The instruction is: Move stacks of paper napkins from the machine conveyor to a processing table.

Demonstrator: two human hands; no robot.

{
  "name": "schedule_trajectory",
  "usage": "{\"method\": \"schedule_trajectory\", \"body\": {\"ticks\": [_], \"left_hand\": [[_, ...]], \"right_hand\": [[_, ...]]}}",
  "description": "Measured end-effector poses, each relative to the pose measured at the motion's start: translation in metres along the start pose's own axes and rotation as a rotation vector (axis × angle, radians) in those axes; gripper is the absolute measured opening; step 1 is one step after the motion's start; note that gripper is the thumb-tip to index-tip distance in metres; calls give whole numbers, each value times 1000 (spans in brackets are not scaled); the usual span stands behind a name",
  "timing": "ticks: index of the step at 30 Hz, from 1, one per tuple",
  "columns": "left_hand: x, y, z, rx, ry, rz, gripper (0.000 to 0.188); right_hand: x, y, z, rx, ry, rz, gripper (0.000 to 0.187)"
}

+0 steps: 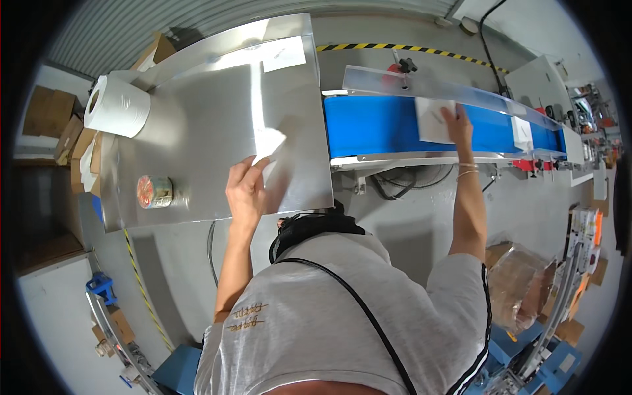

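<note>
Leftmost on the metal table (204,125), a big white roll (128,108) lies near the far left corner, with a short roll (160,191) with a reddish end nearer the near edge. Both are well apart from the hands. Moving right, the left hand (247,186) is over the near right part of the table, thumb and fingers pinched together on a folded white piece (268,142), which is blurred and tilts up to the right. A light pinch at one edge, as here, seems sound: it leaves most of the piece free and should keep it from creasing. Beyond it, by the table's far edge, lies a white sheet (284,54).

Further right runs the blue belt (375,125), with a clear guide rail (454,89) along its far side. A flat white packet (431,125) is on the belt, and the right hand (459,126) is at its right edge; whether the fingers clamp it or only rest there, I cannot tell. Good handling here would mean keeping the packet flat and square to the rail, then lifting the fingers without dragging it. Farther right, a second white packet (522,133) sits on the belt, well apart from the hand.
</note>
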State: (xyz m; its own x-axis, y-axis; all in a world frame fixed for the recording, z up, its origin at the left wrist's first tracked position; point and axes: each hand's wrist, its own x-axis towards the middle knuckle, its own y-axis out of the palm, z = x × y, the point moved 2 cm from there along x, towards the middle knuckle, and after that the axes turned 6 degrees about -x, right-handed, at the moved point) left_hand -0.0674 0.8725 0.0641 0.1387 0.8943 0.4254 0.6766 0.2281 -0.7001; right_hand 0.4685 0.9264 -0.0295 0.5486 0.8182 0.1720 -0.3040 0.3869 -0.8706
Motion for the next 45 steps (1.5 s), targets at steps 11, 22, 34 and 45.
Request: {"method": "schedule_trajectory", "body": {"ticks": [11,22,34,45], "left_hand": [[31,68,-77,-400,174,317,29],[43,117,-92,-681,-224,339,22],[19,139,-67,-491,-259,560,26],[-8,159,-17,-582,24,462,10]], "right_hand": [[-116,-21,175,499,-785,633,93],[-83,8,93,906,-156,561,25],[17,-52,-111,11,-7,-552,46],[-493,190,-201,-174,611,432,28]]}}
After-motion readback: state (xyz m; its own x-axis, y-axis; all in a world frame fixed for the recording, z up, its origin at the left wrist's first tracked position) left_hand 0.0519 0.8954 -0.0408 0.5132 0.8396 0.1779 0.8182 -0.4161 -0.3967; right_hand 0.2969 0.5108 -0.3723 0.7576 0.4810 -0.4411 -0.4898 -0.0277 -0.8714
